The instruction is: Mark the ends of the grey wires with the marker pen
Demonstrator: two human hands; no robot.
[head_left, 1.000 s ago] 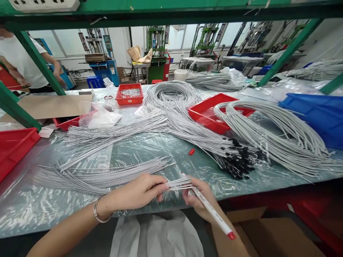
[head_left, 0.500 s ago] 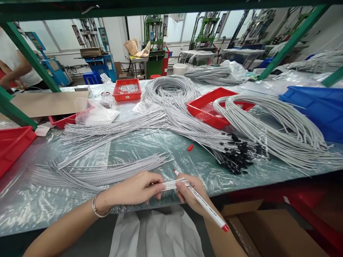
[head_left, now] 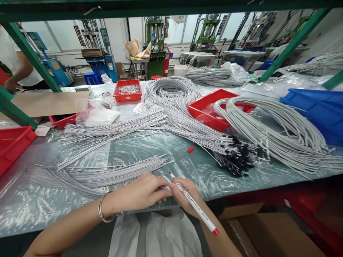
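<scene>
My left hand (head_left: pixel 146 191), with a silver bangle at the wrist, is closed on a small bunch of thin grey wires (head_left: pixel 167 188). Most of that bunch is hidden by my fingers. Right beside it, my right hand (head_left: pixel 187 194) grips a white marker pen (head_left: pixel 197 207) with a red end; its uncapped tip points up and away over the table. The right fingertips also meet the bunch's end, almost touching the left thumb. Just beyond my hands lies a loose bundle of grey wires (head_left: pixel 115 173). A red pen cap (head_left: pixel 190 149) rests further off on the plastic-covered table.
Coiled grey cables (head_left: pixel 171 87) fan out behind, some ending in black connectors (head_left: pixel 238 157). Thicker cables (head_left: pixel 276 132) lie right, near a blue bin (head_left: pixel 316 114). Red trays (head_left: pixel 127 90) hold small metal parts or stand about. Green posts (head_left: pixel 294 43) frame the bench; a person (head_left: pixel 21 67) stands far left.
My hands have come closer together, covering the stretch of wire that showed between them. The marker has shifted slightly left with my right hand.
</scene>
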